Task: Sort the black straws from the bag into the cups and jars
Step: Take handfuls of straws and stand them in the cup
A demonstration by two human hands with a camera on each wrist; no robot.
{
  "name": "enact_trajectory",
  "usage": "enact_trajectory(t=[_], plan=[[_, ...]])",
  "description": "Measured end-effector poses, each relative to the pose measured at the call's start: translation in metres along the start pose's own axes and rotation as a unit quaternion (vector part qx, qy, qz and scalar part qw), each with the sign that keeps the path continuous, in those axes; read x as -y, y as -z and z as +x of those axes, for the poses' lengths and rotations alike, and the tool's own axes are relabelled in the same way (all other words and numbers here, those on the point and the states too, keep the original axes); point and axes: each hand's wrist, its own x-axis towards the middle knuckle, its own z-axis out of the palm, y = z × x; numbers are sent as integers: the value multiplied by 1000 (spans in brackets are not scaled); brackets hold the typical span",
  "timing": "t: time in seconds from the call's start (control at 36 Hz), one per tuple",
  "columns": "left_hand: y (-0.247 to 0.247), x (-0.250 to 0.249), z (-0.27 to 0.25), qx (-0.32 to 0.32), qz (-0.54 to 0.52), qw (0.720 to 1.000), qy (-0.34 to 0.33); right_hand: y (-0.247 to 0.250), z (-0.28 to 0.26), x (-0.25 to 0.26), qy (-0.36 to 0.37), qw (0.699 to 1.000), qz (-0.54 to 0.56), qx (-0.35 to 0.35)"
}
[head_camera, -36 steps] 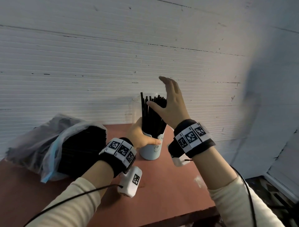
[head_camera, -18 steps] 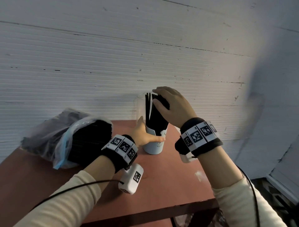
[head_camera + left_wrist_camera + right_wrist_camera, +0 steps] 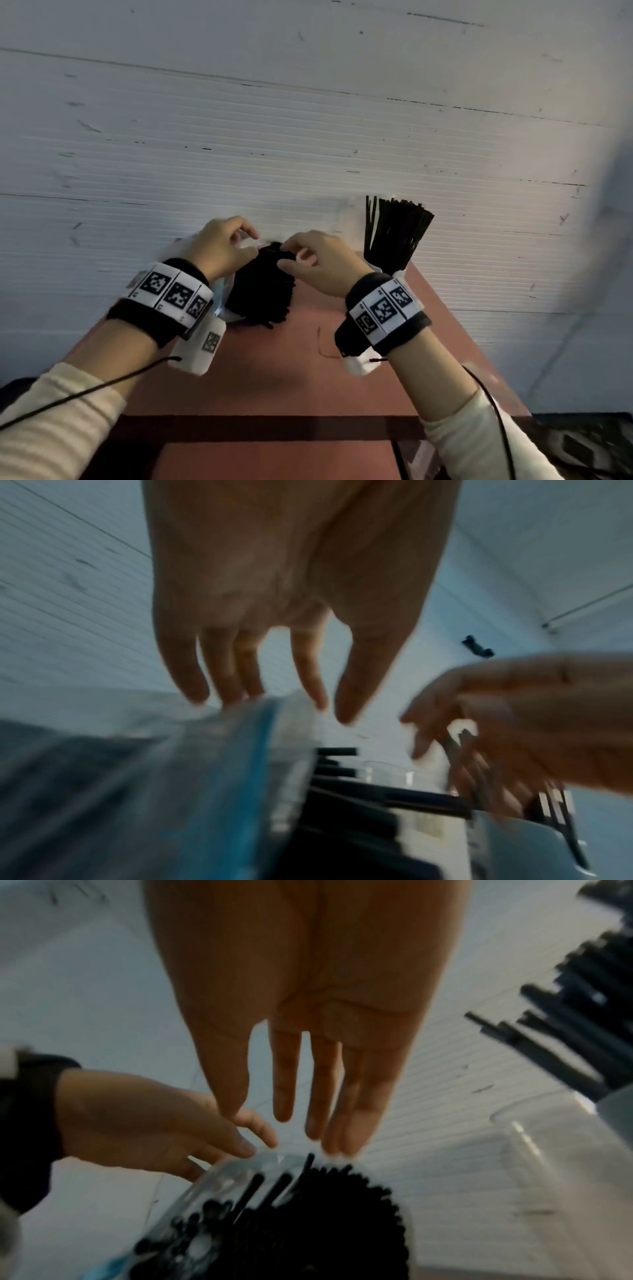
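Two hands work at one bag, and we go from left to right. Our left hand [image 3: 219, 248] pinches the clear plastic lip of the bag [image 3: 192, 764] between curled fingers and thumb, holding the mouth open near the back left of the tabletop [image 3: 308, 377]. From that mouth the bundle of black straws [image 3: 263, 284] pokes toward us and to the right, long axis running back into the bag, cut ends facing our right hand [image 3: 318, 263]. That hand is the nearer one; its fingers are half curled with the tips at the top of the bundle, but we cannot tell whether they have closed on any straw. We judge the coming pull should run along the straws' length, out of the mouth. Further right, at the back right corner, one white cup [image 3: 399, 273] stands packed with upright straws [image 3: 394, 233], and one clear empty jar [image 3: 548, 1153] sits just beside it. We count one bag, one cup, one jar.
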Motion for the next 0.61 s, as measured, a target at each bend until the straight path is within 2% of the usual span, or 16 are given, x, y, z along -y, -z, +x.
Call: enact_trajectory(t=[0.06, 0.11, 0.25, 0.31, 0.39, 0.44, 0.61], plan=[[6, 12, -3, 60, 29, 998, 12, -12, 5, 5, -25, 996, -23, 78], [9, 21, -7, 83, 25, 996, 17, -23, 10, 8, -39, 990, -42, 125], [14, 37, -7, 61, 8, 998, 12, -37, 18, 20, -24, 996, -2, 87], [18, 38, -6, 38, 5, 999, 25, -39, 22, 26, 3, 996, -30, 89], [21, 37, -6, 21, -29, 999, 35, -44, 30, 34, 60, 995, -77, 35], [23, 36, -7, 8, -66, 997, 32, -50, 38, 37, 72, 994, -85, 20], [26, 42, 0, -19, -108, 994, 17, -60, 53, 53, 61, 979, -156, 114]])
